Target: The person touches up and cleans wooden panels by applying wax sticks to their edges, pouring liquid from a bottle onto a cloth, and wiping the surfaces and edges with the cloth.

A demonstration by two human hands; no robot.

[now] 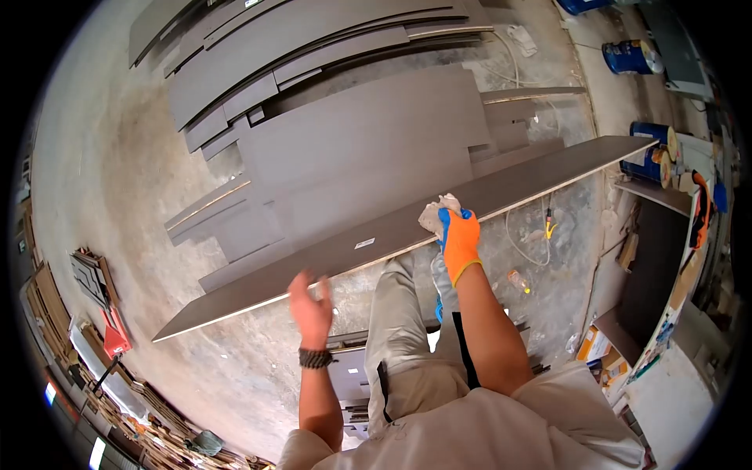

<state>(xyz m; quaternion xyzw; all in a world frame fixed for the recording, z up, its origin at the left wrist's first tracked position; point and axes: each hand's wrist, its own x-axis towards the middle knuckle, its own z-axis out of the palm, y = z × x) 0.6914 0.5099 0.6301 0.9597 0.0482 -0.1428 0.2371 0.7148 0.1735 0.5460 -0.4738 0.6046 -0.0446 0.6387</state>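
A long, narrow brown panel (329, 254) with a pale edge and a small white label (365, 244) runs slantwise across my front. My right hand (460, 239), in an orange and blue work glove, is closed around a crumpled beige cloth (432, 215) that rests against the panel's face. My bare left hand (310, 307) is at the panel's near edge, left of my legs. Its fingers are somewhat blurred but spread apart, with nothing between them. A dark bracelet (316, 358) circles that wrist.
Stacked brown boards (360, 133) cover the floor beyond the panel. Blue cans (630, 57) stand at the right, near an open cabinet (654, 258). A yellow-tipped hose (550, 227) lies on the concrete. Wood offcuts (141, 407) and a red object (115, 333) are at the left.
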